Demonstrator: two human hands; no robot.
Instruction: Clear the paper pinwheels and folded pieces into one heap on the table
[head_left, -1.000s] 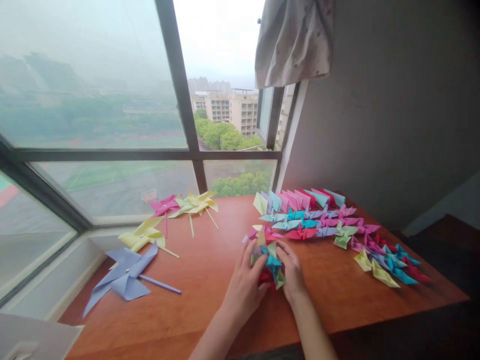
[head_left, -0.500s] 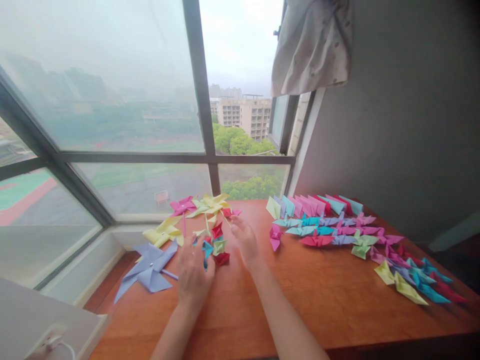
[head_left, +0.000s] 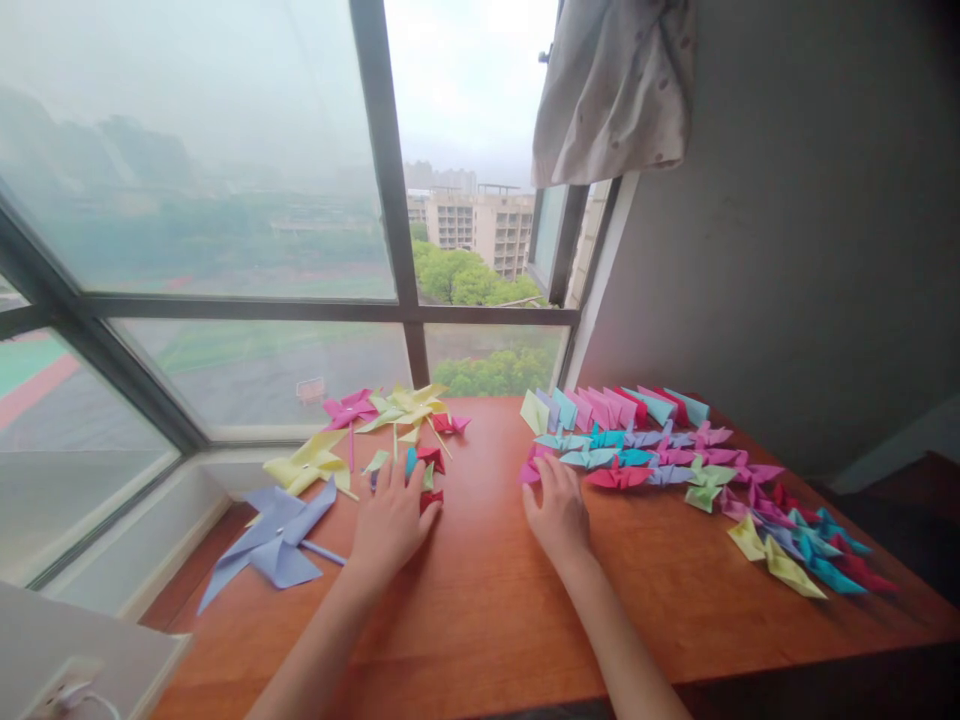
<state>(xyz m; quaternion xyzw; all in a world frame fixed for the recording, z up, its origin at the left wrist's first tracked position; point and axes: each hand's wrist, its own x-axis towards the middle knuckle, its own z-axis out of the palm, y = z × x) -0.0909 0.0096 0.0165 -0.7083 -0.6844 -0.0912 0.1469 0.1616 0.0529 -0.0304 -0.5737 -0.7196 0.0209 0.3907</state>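
On the left of the table point(head_left: 480, 580), the left hand point(head_left: 390, 517) partly covers folded papers point(head_left: 430, 458). Above the table, the curtain point(head_left: 615, 90) is cut off.

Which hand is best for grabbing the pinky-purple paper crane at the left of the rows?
Probably the right hand: its fingertips are right by that magenta paper crane. The left hand is farther off, beside red paper cranes.

Pale daylight from outside

Beyond the fingers point(head_left: 397, 482) stands a large window point(head_left: 240, 210) with dark frame point(head_left: 300, 309). Higher hangs a spotted curtain point(head_left: 615, 95); to their right is a grey wall point(head_left: 780, 250). Under them lies the reddish-brown worktop point(head_left: 472, 600).
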